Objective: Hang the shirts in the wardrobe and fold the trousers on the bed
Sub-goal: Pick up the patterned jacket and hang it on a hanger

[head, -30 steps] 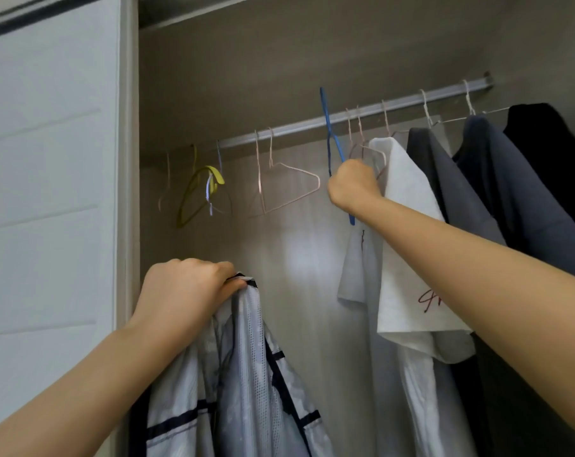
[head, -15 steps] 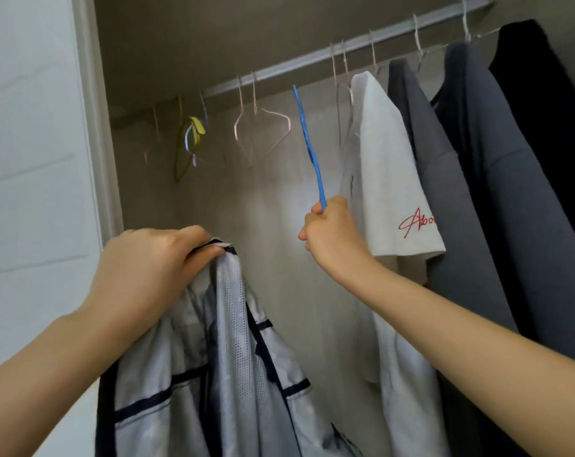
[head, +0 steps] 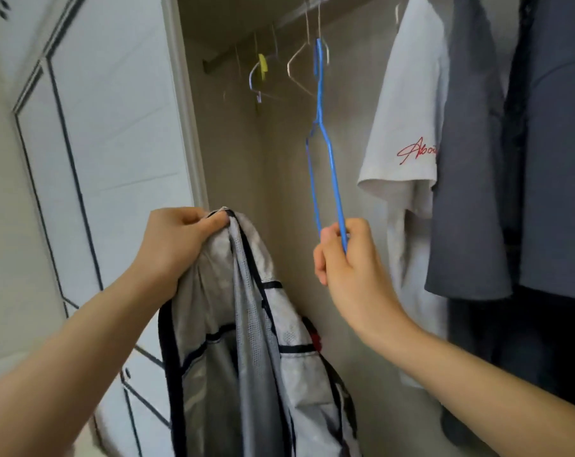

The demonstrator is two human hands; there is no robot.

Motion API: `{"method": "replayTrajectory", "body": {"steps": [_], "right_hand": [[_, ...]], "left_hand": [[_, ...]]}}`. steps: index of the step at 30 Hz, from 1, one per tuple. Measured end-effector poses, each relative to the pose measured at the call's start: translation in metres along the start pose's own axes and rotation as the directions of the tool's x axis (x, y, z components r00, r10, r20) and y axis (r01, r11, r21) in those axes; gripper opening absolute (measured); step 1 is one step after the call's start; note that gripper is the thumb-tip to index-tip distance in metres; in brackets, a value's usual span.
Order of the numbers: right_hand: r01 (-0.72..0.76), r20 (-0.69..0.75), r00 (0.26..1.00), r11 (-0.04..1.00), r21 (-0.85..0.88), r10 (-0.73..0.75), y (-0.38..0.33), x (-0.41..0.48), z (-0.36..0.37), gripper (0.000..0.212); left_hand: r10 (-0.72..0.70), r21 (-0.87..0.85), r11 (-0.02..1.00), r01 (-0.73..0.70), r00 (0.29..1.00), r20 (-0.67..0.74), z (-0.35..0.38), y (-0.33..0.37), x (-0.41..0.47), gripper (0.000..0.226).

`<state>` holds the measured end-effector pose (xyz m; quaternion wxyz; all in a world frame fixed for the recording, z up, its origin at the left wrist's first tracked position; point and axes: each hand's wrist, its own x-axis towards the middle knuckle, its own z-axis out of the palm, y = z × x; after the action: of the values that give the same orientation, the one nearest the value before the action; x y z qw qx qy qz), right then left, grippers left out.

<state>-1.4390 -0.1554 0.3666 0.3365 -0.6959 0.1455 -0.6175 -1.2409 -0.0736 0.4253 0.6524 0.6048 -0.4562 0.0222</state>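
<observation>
My left hand [head: 177, 245] grips the top of a light grey shirt with dark navy stripes [head: 246, 341], which hangs down from it in front of the open wardrobe. My right hand [head: 348, 262] pinches the lower end of a blue wire hanger [head: 325, 153]. The hanger stands nearly upright, its hook at the top, free of the wardrobe rail [head: 299, 14]. The two hands are level, about a hand's width apart.
Several bare wire hangers [head: 299, 67] and a yellow-tipped one [head: 261, 70] hang on the rail. To the right hang a white T-shirt with red script [head: 408, 133], a grey shirt [head: 470, 159] and darker garments [head: 556, 159]. A white wardrobe door [head: 114, 127] stands left.
My right hand has taken the blue hanger off the rail and brought it down and toward me. The view has tilted down and left. My left hand keeps its grip on the striped shirt.
</observation>
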Motion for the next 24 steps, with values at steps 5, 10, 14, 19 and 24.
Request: {"method": "replayTrajectory", "body": {"steps": [5,10,14,19,24], "right_hand": [[0.072,0.076,0.993,0.981,0.179,-0.087,-0.012,-0.036,0.008,0.016],[0.082,0.072,0.992,0.961,0.265,-0.104,-0.013,-0.060,0.014,0.020],[0.015,0.188,0.975,0.882,0.472,-0.117,-0.012,-0.065,0.025,0.023],[-0.236,0.434,0.898,0.760,0.606,-0.067,-0.005,-0.058,0.047,0.029],[-0.418,0.613,0.790,0.725,0.547,-0.007,0.018,-0.063,0.083,0.028]], "left_hand": [[-0.108,0.119,0.986,0.115,0.992,-0.059,-0.038,0.004,-0.028,0.027],[-0.092,0.272,0.955,0.117,0.991,-0.102,-0.083,0.002,-0.051,0.017],[-0.041,0.435,0.896,0.085,0.993,-0.111,-0.127,-0.002,-0.060,0.012],[-0.005,0.622,0.777,0.098,0.989,-0.149,-0.178,-0.021,-0.064,0.015],[-0.139,0.672,0.704,0.228,0.973,-0.185,-0.235,-0.058,-0.069,0.015]]}}
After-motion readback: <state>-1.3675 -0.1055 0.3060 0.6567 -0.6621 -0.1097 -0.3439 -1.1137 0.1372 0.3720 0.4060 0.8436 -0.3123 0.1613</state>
